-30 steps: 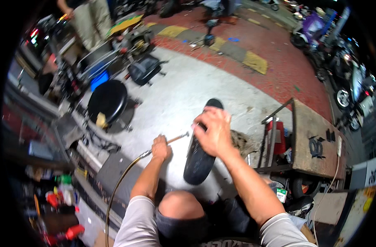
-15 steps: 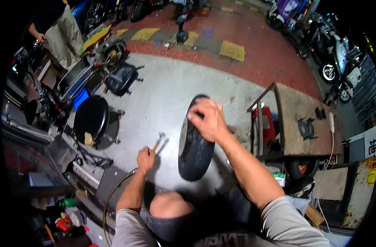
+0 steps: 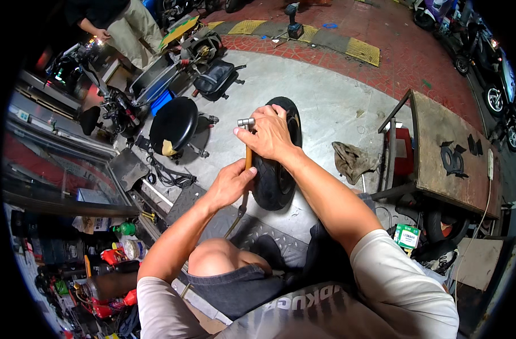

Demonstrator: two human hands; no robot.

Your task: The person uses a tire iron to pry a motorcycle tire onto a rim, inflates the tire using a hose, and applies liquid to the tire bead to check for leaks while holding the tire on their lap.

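Note:
A small black-tyred wheel point(image 3: 269, 189) stands upright on the grey floor in front of my knees. My right hand point(image 3: 271, 134) is closed over its upper left part, thumb beside the metal head of an air chuck. My left hand point(image 3: 228, 185) grips the lower part of the orange handle of this air chuck point(image 3: 248, 157), just left of the tyre. From its lower end a hose point(image 3: 237, 219) runs down past my knee. The tyre and my right hand hide the side of the wheel where a valve might be.
A round black stool point(image 3: 173, 125) and a black bag point(image 3: 217, 79) are at left. At right, a wooden-topped bench point(image 3: 450, 141) carries black parts; a crumpled cloth point(image 3: 351, 161) lies beside it. A person point(image 3: 119, 28) stands far left. A cordless drill point(image 3: 295, 25) stands at the back.
My left hand has brought the air chuck up to the wheel, beside my right hand. The wheel has turned in my right hand's hold. My head view has shifted left.

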